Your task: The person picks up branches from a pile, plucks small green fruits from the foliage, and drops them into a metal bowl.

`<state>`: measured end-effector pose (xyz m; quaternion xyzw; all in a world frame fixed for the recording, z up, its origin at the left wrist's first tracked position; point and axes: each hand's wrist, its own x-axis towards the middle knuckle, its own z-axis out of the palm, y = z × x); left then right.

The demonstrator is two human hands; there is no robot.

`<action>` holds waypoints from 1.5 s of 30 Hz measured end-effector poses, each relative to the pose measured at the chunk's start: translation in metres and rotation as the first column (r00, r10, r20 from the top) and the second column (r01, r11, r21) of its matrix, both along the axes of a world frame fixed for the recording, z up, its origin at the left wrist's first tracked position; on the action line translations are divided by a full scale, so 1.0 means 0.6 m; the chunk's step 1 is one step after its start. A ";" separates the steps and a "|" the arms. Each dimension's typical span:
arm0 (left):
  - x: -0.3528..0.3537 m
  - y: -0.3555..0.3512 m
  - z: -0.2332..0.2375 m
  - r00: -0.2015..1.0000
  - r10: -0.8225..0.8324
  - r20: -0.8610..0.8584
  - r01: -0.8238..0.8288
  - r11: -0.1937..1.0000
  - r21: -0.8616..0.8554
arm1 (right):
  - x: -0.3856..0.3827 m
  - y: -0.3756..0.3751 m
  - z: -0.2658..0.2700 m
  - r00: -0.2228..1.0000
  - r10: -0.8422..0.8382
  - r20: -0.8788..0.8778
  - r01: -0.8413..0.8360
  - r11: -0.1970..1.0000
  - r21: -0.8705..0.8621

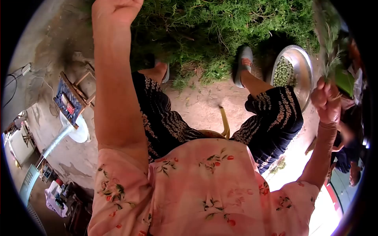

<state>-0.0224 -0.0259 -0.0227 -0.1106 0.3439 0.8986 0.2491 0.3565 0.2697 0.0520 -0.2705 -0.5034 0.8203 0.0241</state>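
Note:
My left hand (117, 8) is raised at the top edge, left of a pile of green feathery branches (220, 27). Its fingers look curled in, but the frame cuts them off, so anything inside is hidden. Out to the right, my right hand (327, 100) is closed around the lower end of a green leafy sprig (330, 49), which points upward. Beside that hand, on the ground, stands a wide metal basin (304, 63) with small round green pods or berries (282, 72) in it.
A small folding stool (69, 100) and a pale blue fan or stand with a round base (80, 131) are at left. Between my legs a yellowish curved handle (225, 122) sticks up. Another person (346, 151) is partly visible at far right.

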 end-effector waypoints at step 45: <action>-0.058 -0.028 -0.083 0.973 -0.203 0.113 0.198 0.979 0.056 | 0.350 -0.147 -0.045 0.545 -0.831 0.112 0.607 0.484 0.630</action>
